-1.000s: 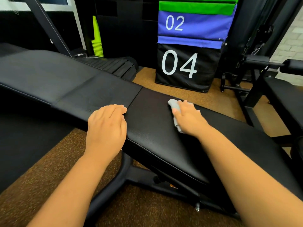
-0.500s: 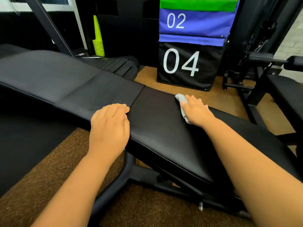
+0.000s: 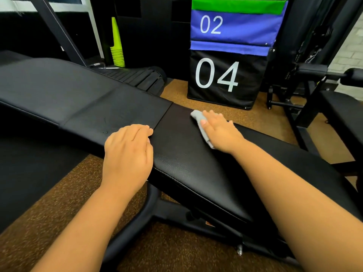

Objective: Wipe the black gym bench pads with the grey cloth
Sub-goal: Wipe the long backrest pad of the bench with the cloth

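Observation:
The black gym bench runs across the view from left to right. Its long back pad (image 3: 64, 95) meets the seat pad (image 3: 186, 154) at a seam. My right hand (image 3: 222, 132) lies flat on the grey cloth (image 3: 198, 117), pressing it onto the far edge of the seat pad; most of the cloth is hidden under the palm. My left hand (image 3: 127, 154) rests flat, fingers together, on the near edge of the bench at the seam, holding nothing.
A stack of soft plyo boxes (image 3: 229, 55) marked 02 and 04 stands behind the bench. Lime cones (image 3: 116, 48) are stacked at the back left. A second bench and machine frame (image 3: 314, 95) stand to the right. The bench's metal base (image 3: 149, 216) crosses the brown floor.
My right hand slid the cloth away from me to the far edge of the seat pad, then back toward the seam. The left hand stayed on the bench.

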Motion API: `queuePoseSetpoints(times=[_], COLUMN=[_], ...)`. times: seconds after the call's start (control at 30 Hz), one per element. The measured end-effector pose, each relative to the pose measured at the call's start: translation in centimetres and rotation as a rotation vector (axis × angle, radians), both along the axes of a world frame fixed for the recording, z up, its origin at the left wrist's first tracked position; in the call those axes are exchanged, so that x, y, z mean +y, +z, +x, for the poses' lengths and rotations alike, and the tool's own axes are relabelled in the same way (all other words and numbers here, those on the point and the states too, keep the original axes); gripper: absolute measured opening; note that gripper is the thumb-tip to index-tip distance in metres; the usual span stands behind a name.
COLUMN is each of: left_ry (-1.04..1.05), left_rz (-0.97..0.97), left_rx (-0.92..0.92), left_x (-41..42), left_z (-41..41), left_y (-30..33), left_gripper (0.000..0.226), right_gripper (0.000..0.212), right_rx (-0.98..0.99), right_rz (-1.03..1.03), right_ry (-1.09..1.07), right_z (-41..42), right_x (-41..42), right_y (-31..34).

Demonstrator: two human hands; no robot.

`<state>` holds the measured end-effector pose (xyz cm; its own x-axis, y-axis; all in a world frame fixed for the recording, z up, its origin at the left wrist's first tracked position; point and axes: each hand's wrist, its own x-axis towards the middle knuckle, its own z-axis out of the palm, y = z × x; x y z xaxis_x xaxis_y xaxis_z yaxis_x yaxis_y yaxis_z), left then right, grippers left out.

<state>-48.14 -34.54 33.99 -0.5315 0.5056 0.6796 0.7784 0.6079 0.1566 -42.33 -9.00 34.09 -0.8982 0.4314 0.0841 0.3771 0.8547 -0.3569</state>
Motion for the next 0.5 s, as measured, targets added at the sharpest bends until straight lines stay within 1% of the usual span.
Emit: queuePoseSetpoints(times=[0.17,0.27,0.33,0.43,0.5], left_ry=[0.006,0.016,0.021,0.032,0.031], left_rz=[0.009,0.005,0.0,-0.004,-0.009], left_rx=[0.004,0.007,-0.001,-0.009,-0.008], left_x=[0.1,0.2,0.3,0.3,0.3], left_z=[-0.1,-0.1,-0.1,-0.1,-0.1], left_y=[-0.1,0.0,-0.1,-0.1,0.0], left_gripper=[0.029,0.03,0.032,0.033,0.033], right_gripper=[0.054,0.058,0.055,0.051,0.05], right_rx=[-0.025,-0.093,-0.104,0.021,0.084], right_rz=[-0.016,-0.017,0.057,0.122,0.02], right_ry=[-0.155,-0.242,-0.191,0.045,0.149], right_z=[-2.4,-4.2,-5.2,-5.8,-5.6], right_x=[3.1,2.9,1.6,-0.9,-0.9], right_y=[0.0,0.2,0.2,0.1,0.7])
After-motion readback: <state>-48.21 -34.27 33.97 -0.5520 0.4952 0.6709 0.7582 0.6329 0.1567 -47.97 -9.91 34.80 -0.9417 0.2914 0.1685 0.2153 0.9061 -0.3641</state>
